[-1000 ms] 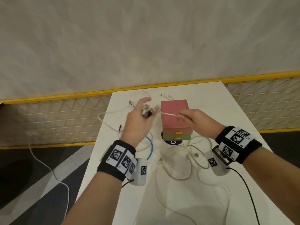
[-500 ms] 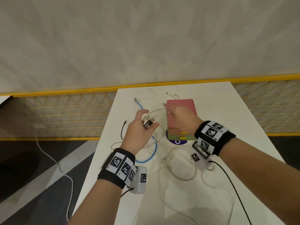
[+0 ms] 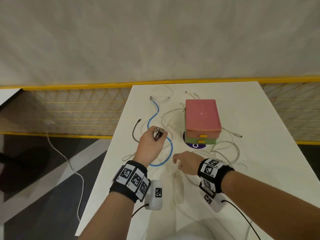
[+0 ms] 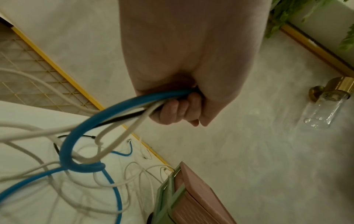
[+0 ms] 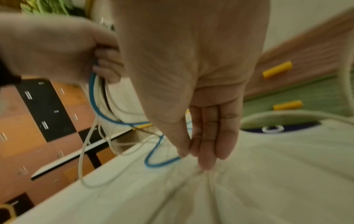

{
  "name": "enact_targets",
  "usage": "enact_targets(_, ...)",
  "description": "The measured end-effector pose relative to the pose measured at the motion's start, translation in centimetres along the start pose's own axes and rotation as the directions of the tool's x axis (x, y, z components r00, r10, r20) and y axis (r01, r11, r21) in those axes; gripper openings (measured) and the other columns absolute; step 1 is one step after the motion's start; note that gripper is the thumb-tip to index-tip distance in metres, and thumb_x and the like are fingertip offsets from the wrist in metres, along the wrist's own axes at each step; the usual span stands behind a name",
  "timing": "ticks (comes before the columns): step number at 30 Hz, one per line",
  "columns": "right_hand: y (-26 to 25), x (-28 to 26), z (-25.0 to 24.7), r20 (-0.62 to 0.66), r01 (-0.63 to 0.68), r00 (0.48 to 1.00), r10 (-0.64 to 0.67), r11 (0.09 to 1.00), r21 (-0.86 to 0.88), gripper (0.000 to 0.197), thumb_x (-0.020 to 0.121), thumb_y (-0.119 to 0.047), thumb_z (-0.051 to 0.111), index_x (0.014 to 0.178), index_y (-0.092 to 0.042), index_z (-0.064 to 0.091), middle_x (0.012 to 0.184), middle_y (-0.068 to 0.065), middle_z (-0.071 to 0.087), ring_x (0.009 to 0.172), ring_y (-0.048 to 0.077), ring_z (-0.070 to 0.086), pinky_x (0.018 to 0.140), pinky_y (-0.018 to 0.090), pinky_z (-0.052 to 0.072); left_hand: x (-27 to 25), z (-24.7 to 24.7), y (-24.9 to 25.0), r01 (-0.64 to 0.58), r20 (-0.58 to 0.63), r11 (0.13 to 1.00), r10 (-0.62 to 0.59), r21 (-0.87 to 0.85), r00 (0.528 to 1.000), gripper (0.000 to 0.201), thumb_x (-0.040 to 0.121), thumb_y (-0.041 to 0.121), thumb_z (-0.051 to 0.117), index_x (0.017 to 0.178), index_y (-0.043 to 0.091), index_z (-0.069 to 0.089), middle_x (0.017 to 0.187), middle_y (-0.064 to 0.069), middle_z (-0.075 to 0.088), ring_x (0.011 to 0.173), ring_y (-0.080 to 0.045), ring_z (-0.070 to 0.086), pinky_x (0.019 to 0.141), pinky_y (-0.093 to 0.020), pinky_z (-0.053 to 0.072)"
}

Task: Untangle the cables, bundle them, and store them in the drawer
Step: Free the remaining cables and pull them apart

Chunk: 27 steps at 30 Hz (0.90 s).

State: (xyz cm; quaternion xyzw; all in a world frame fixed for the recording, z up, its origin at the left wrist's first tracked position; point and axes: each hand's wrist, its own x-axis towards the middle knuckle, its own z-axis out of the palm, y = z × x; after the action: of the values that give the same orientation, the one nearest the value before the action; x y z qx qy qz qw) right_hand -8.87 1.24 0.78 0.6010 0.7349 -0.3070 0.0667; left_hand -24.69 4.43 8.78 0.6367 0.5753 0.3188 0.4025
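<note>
Since half a second ago the right hand (image 3: 186, 162) has come away from the drawer box (image 3: 202, 121) and gone down toward the near side of the table (image 3: 251, 118), while the left hand (image 3: 150, 144) stays raised at the same place. The left hand is a closed fist, knuckles up, clamped on a bunch of cable ends; the plugs (image 3: 158, 133) stick out above the thumb. In the left wrist view the blue cable (image 4: 107, 115), one black cable (image 4: 122, 119) and some white cables (image 4: 134, 127) leave the fist together and hang down to the table.

The right hand points its fingers (image 5: 210, 136) down at the table top, straight and close together, the thumb beside them. The fingertips touch thin white strands there, but the picture is blurred and I cannot tell if they pinch one.

The blue cable is round, smooth and thicker than the others; it makes an S-curve on the table left of the box. The white cables are thin and lie in loose loops around the box. The box is plastic, with a pink top, a pink drawer and a green drawer, each closed, with a small yellow handle (image 3: 203, 135).
</note>
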Motion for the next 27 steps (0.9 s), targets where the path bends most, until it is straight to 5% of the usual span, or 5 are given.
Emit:
enact_targets(4,-0.4,0.6,2.2,0.049,-0.012,0.999,0.013,1.0,-0.018,0.024,0.085,-0.006,0.048,0.106,-0.016,0.051,0.1,0.012,0.055,0.088,0.028,0.054,0.07,0.032,0.04,-0.2,0.4,0.1,0.015,0.015,0.999,-0.014,-0.028,1.0,0.026,0.093,0.032,0.061,0.1,0.007,0.06,0.084,-0.006,0.06,0.076,-0.018,0.056,0.076,-0.031,0.046)
enact_targets(9,-0.5,0.5,3.3,-0.039,0.051,0.998,-0.054,0.996,-0.074,0.013,0.087,-0.002,0.044,0.088,-0.014,0.049,0.088,0.005,0.04,0.071,0.024,0.047,0.064,0.03,0.034,-0.6,0.8,0.2,0.044,0.025,0.998,-0.043,-0.041,0.999,0.031,0.095,0.037,0.057,0.103,0.008,0.054,0.074,0.001,0.054,0.067,-0.014,0.053,0.072,-0.033,0.045)
enact_targets(16,-1.1,0.0,4.4,-0.125,-0.031,0.992,0.032,0.999,0.011,0.025,0.092,-0.028,0.054,0.101,-0.004,0.056,0.107,0.014,0.054,0.095,0.033,0.059,0.082,0.039,0.049,-1.5,0.9,-0.5,0.067,0.097,0.995,-0.06,-0.067,0.994,0.032,0.095,0.039,0.056,0.101,0.008,0.053,0.065,0.004,0.046,0.054,-0.01,0.043,0.064,-0.031,0.044)
enact_targets(22,-2.4,-0.1,5.3,-0.258,-0.222,0.934,0.248,0.967,0.127,0.032,0.088,-0.011,0.049,0.119,-0.008,0.048,0.109,0.013,0.064,0.099,0.031,0.061,0.076,0.033,0.046,-2.4,0.8,-0.9,0.079,0.134,0.994,-0.067,-0.081,0.989,0.021,0.095,0.04,0.057,0.088,0.021,0.051,0.06,0.007,0.043,0.052,-0.007,0.043,0.064,-0.027,0.042)
enact_targets(27,-3.3,0.3,5.2,-0.249,-0.326,0.905,0.344,0.939,0.111,0.03,0.083,-0.012,0.054,0.111,-0.007,0.044,0.105,0.011,0.064,0.094,0.03,0.065,0.065,0.031,0.041,-2.8,0.0,-1.2,0.099,0.081,0.986,-0.088,-0.135,0.993,0.013,0.095,0.036,0.058,0.09,0.024,0.053,0.064,0.006,0.047,0.055,-0.007,0.045,0.06,-0.026,0.04)
